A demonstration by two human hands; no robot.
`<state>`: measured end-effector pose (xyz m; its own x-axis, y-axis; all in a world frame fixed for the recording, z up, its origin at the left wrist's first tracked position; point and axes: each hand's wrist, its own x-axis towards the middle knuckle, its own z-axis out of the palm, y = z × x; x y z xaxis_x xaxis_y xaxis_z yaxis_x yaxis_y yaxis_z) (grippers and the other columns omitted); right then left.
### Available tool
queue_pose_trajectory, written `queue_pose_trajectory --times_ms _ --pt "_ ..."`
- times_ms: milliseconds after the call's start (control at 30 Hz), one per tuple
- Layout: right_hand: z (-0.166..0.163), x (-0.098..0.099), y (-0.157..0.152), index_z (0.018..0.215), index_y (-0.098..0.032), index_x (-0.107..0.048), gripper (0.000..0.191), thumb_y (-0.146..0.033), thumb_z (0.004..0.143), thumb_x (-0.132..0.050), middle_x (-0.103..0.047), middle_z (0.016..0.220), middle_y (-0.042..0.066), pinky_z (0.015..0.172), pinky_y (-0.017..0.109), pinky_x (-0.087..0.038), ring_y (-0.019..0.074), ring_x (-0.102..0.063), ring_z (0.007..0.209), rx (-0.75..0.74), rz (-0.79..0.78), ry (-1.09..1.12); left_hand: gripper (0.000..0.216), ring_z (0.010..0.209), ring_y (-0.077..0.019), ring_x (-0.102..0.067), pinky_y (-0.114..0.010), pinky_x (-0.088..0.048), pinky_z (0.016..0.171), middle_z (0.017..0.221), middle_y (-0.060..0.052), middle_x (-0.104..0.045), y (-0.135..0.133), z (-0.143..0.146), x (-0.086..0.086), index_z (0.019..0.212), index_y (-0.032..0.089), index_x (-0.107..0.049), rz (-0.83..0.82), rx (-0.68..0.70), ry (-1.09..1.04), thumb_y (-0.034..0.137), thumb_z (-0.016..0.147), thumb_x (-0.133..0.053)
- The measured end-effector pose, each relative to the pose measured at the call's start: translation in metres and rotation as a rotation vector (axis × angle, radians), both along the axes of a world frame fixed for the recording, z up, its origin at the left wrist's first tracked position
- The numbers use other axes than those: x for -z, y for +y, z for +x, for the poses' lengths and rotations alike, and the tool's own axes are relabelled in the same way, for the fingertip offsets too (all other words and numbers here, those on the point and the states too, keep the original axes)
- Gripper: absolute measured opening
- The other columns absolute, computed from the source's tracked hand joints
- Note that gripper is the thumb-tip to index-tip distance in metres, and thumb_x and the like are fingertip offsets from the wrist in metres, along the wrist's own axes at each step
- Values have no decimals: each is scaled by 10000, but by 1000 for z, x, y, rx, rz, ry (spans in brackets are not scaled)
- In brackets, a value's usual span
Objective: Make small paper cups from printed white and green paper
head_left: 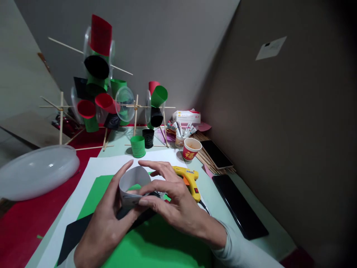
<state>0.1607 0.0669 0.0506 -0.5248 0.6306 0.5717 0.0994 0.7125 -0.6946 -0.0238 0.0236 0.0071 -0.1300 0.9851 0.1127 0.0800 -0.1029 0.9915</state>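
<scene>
Fingers of the left hand (104, 219) and right hand (174, 201) are gripping a curled paper strip (132, 184) over the green sheet (156, 242), just beside the yellow glue gun (189, 178).

paper ring (133, 184) sits between left hand (104, 223) and right hand (174, 201), over paper sheets (156, 245); glue gun (189, 180) just right of it; paper cup (191, 149) behind gun; phone (240, 206) far right
</scene>
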Motion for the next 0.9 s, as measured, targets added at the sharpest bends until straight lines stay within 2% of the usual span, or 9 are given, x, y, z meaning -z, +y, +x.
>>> queue_pose_trajectory --times_ms 100,167,233,333,400,533,700,900 --pt "2 2 2 1006 -140 -814 94 -139 921 -775 -615 1483 140 1170 338 -397 226 -533 1396 -4 -22 15 768 1130 -198 -734 -253 -594 956 1447 53 -661 -6 2 -13 1522 509 -421 -29 -34 61 537 843 -777" --pt "3 3 3 993 -159 -809 82 -136 922 -775 -637 1461 123 1158 346 -408 221 -554 1376 9 -39 31 677 1320 -194 -627 -236 -523 1060 1566 133 -545 -8 1 -18 1483 566 -444 -13 -56 94 546 872 -736" --pt "3 4 4 958 -166 -799 59 -128 918 -778 -658 1439 116 1138 351 -421 217 -579 1350 28 -52 50 571 1429 -178 -523 -208 -466 1111 1597 194 -494 -9 -3 -21 1430 599 -494 33 -52 151 524 904 -705" --pt "4 5 5 925 -166 -784 57 -111 910 -779 -670 1424 118 1117 362 -432 219 -594 1328 47 -79 63 466 1376 -176 -567 -194 -489 1079 1515 177 -581 -7 -9 -19 1379 591 -562 130 -28 303 491 938 -672" --pt "4 5 6 907 -174 -771 56 -119 914 -776 -676 1415 113 1111 378 -437 223 -596 1324 51 -100 65 420 1356 -173 -581 -184 -490 1068 1465 158 -625 -6 -10 -18 1367 573 -587 162 -61 351 493 958 -640" --pt "5 6 5 871 -210 -737 83 -164 932 -769 -682 1406 77 1102 407 -451 227 -600 1317 49 -144 62 412 1360 -152 -577 -145 -463 1073 1480 147 -630 -5 -7 -14 1364 520 -618 189 -79 308 465 957 -652" --pt "3 9 5 827 -227 -709 131 -200 944 -763 -701 1379 45 1113 421 -447 225 -620 1298 32 -240 54 404 1299 -201 -639 -242 -485 1099 1406 104 -702 -5 -10 -6 1340 464 -656 210 -120 339 456 936 -682" --pt "1 13 6 814 -214 -702 141 -199 944 -755 -734 1319 58 1078 379 -461 211 -652 1245 3 -340 88 321 1232 -164 -681 -205 -492 1071 1307 171 -747 -10 -4 -14 1234 524 -703 150 -192 318 490 915 -698"
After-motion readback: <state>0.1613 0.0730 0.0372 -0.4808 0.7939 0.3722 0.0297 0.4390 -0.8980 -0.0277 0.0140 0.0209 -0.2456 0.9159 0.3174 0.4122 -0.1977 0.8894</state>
